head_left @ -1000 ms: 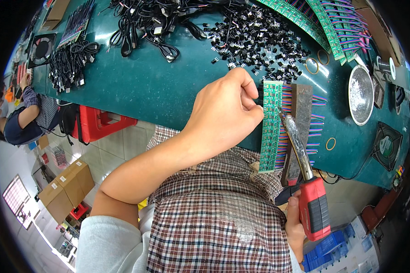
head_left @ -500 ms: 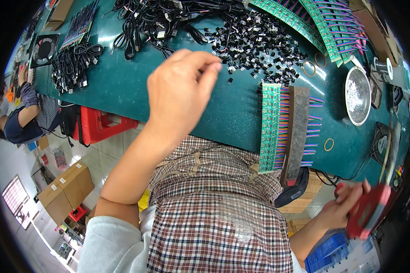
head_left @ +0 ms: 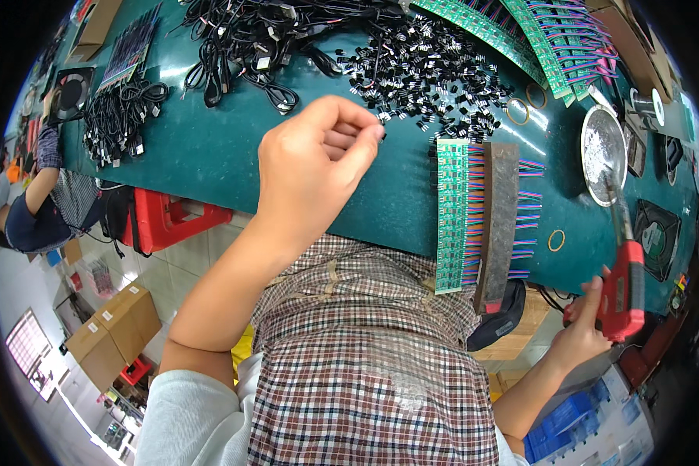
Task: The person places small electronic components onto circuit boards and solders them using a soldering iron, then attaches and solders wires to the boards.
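Above the near part of the bench, my left hand [head_left: 311,167] is closed in a pinch, with a small black component [head_left: 382,133] just showing at the fingertips. Beyond it lies a heap of small black components with silver leads [head_left: 435,78]. My right hand [head_left: 584,334] is wrapped around the handle of a red soldering gun [head_left: 623,291] with a dark grip. The gun's metal front end reaches into a round metal bowl [head_left: 594,147] holding whitish material. Between my hands, a green circuit board strip [head_left: 450,217] with coloured wires is held under a dark bar [head_left: 499,225] at the bench edge.
Black cables [head_left: 233,54] lie across the back of the green bench [head_left: 202,144]. More wired green boards [head_left: 540,46] are at the far right, near a solder spool [head_left: 646,107]. Rubber bands [head_left: 557,241] and a black fan [head_left: 658,239] lie at right. Another person [head_left: 35,202] sits at far left.
My right hand has raised the soldering gun, and its front end now sits in the bowl. My left hand has shifted slightly toward me, still pinched. The view has moved a little.
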{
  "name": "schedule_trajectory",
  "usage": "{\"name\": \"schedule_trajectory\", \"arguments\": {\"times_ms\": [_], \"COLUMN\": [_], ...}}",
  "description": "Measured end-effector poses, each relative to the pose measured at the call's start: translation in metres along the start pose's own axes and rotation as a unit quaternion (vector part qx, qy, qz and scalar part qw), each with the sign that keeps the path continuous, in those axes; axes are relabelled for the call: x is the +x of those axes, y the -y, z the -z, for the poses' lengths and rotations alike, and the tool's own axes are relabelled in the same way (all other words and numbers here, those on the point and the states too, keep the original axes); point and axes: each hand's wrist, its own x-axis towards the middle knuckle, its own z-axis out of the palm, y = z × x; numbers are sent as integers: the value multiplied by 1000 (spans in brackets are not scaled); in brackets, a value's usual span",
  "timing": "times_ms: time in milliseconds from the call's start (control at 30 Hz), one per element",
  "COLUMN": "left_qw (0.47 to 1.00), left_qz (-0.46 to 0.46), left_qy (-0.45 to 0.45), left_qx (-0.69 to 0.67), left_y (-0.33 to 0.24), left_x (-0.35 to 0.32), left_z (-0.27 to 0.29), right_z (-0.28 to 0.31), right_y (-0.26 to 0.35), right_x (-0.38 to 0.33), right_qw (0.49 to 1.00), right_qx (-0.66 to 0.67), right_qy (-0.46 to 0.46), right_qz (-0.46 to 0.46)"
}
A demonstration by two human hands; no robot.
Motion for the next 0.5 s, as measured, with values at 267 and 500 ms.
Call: {"name": "schedule_trajectory", "arguments": {"times_ms": [267, 500], "left_qw": [963, 944], "left_qz": [133, 185], "left_qy": [137, 165], "left_qx": [-190, -219], "left_y": [-11, -10], "left_x": [-25, -30], "left_z": [-11, -20], "right_z": [12, 36], "right_y": [9, 23], "right_x": [-39, -93], "right_qw": [990, 979], "right_qx": [130, 41], "right_qy": [46, 166], "right_qz": [7, -113]}}
